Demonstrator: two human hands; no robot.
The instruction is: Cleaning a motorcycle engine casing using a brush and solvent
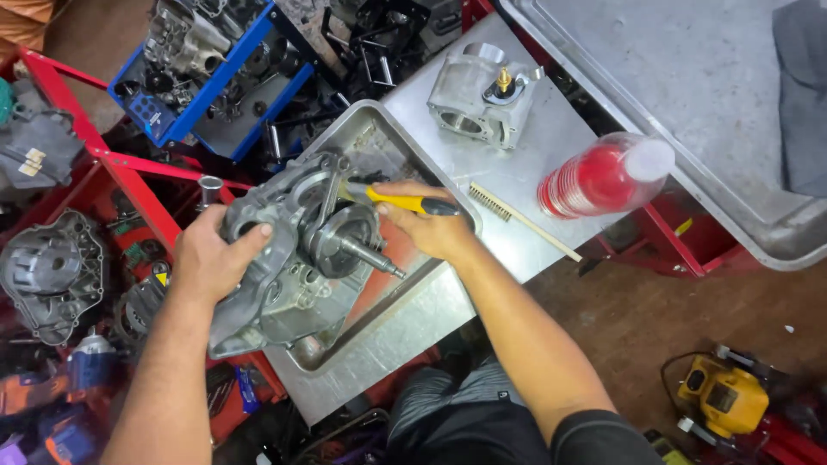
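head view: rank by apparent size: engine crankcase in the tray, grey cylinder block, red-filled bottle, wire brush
1. engine crankcase, clearly largest.
2. red-filled bottle and cylinder block: look alike, not ranked.
3. wire brush: long but thin, smallest in area.

left hand clasped, right hand clenched

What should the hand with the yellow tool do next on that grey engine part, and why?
Probably keep working the yellow-handled tool a little further around the shaft. The right hand holds its tip against the engine case near the shaft, the left hand steadies the case at its edge, and the case sits tilted over the metal tray, so small moves seem safest.
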